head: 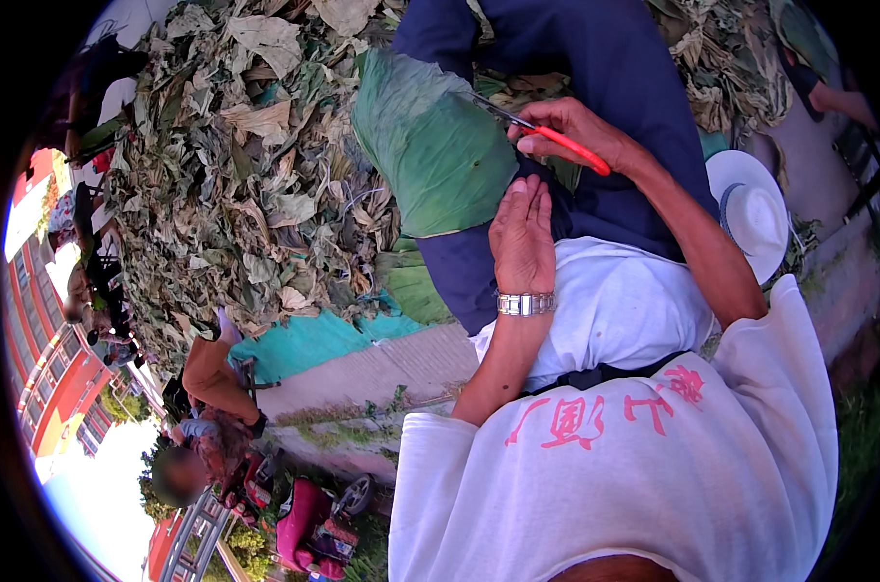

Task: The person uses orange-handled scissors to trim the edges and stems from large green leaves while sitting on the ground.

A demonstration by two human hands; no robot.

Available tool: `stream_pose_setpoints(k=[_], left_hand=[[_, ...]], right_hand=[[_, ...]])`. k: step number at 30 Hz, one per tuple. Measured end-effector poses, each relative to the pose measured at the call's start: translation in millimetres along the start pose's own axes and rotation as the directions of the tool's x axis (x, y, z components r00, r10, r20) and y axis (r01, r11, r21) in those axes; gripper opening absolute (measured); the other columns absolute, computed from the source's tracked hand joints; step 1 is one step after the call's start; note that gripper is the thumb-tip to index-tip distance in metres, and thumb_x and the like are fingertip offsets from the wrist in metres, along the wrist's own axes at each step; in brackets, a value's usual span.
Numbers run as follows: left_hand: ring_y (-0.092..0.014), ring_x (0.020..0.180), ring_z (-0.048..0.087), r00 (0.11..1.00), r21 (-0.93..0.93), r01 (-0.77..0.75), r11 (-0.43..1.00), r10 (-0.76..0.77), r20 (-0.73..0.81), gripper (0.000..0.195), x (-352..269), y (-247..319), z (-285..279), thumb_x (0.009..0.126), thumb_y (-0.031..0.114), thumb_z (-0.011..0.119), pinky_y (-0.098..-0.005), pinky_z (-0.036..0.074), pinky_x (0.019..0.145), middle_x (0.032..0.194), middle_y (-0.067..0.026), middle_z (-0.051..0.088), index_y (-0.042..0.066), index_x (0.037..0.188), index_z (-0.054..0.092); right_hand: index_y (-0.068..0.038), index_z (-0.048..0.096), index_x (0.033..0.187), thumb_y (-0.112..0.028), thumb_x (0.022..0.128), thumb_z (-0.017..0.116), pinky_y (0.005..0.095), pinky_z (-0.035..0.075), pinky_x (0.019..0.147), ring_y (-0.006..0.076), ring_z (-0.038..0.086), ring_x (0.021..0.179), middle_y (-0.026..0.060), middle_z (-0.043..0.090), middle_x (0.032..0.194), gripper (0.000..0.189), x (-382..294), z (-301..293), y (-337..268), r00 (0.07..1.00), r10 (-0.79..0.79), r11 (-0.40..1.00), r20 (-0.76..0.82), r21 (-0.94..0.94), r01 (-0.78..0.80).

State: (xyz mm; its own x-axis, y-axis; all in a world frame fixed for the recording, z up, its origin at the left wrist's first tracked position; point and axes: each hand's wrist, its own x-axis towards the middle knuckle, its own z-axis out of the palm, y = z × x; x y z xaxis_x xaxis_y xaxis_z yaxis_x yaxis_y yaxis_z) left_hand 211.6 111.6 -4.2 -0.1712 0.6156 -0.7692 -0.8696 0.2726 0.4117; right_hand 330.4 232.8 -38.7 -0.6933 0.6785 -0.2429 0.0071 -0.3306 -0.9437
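Observation:
A large green leaf [436, 149], apparently a lotus leaf, lies over my thigh. My right hand [574, 134] holds scissors with red handles [572, 149]; their metal blades reach the leaf's upper right edge. A metal-banded wristwatch [525, 303] is on my left wrist. My left hand [525, 229] rests at the leaf's lower right edge, fingers extended and close together. Whether it pinches the leaf cannot be told.
Dry, crumpled leaves [265, 167] form a wide heap at the left, partly on a teal sheet [316, 345]. Flatter green leaves [414, 284] lie near my leg. A white hat [752, 214] is at the right. Other people sit nearby at both sides.

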Motion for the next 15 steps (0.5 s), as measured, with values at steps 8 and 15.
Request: stream_pose_setpoints(k=[8, 15], left_hand=[[-0.026, 0.119, 0.044, 0.999, -0.095, -0.017, 0.995, 0.021, 0.039, 0.044, 22.9, -6.2, 16.2, 0.089, 0.03, 0.064, -0.0383, 0.036, 0.106, 0.125, -0.016, 0.047, 0.001, 0.118, 0.049], [-0.019, 0.116, 0.047, 0.992, -0.159, -0.123, 0.98, 0.128, 0.019, 0.037, 44.1, -17.9, 16.9, 0.089, 0.028, 0.062, -0.0344, 0.036, 0.102, 0.121, -0.0102, 0.053, 0.005, 0.117, 0.053]], right_hand=[[0.002, 0.059, 0.102, -0.015, 0.09, 0.062, 0.019, 0.041, 0.062, 0.0021, 0.049, 0.073, -0.002, 0.057, 0.08, 0.021, -0.7, -4.8, -5.5, 0.998, 0.055, 0.998, 0.034, 0.014, -0.056], [0.002, 0.058, 0.101, -0.015, 0.09, 0.062, 0.0192, 0.043, 0.065, 0.0033, 0.053, 0.077, -0.0007, 0.059, 0.08, 0.021, 0.3, -5.5, -6.3, 0.999, 0.037, 0.996, 0.035, 0.077, -0.04]])
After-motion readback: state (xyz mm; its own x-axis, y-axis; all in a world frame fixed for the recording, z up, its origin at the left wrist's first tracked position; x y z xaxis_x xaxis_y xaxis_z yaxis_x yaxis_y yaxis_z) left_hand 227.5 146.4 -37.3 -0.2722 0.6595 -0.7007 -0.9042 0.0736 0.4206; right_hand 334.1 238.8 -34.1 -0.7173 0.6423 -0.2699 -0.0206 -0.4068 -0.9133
